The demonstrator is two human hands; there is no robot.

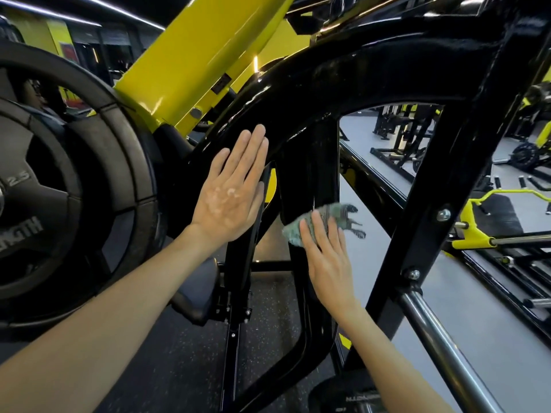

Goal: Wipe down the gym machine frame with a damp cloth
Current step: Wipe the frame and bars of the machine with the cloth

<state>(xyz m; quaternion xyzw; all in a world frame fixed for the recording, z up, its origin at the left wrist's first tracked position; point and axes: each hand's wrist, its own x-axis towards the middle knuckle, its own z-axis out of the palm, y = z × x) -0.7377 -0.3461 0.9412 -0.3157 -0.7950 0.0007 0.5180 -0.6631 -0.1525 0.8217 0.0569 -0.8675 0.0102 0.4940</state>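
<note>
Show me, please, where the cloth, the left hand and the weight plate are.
cloth [337, 214]: head view, on its patterned upper part.
left hand [229, 192]: head view, on the middle of its back.
weight plate [125, 162]: head view, on its outer rim.

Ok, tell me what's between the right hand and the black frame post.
The grey-green cloth: the right hand presses it with straight fingers against the black frame post. The head view shows this.
</note>
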